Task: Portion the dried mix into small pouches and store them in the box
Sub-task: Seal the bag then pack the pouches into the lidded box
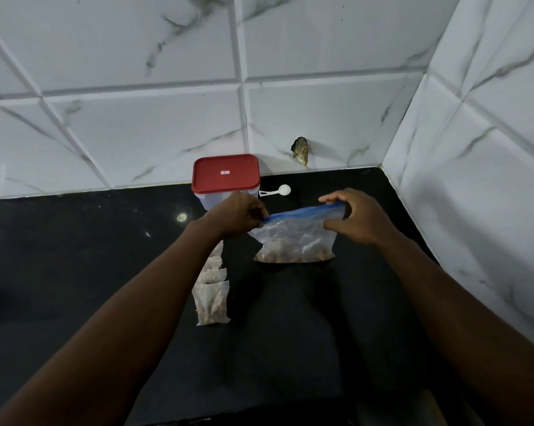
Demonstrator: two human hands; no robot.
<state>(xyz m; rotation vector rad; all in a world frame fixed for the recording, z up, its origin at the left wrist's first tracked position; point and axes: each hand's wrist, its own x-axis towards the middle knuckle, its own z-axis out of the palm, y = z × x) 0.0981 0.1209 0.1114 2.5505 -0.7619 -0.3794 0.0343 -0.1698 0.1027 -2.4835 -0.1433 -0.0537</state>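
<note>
While left hand (238, 215) and right hand (361, 218) pinch bag (296, 238), lid label (225, 172) blurs.

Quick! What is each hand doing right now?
Left hand: closed, pinching the left end of the blue seal on the zip bag.
Right hand: closed, pinching the right end of that seal.

In my grip, the clear bag (296, 238) has a blue strip (302, 212) and brown mix (290, 256). Beyond it, a red lid (225, 173) and white spoon (278, 190); beneath, black counter (290, 333); behind, grey-veined white tiles (136, 133).
</note>
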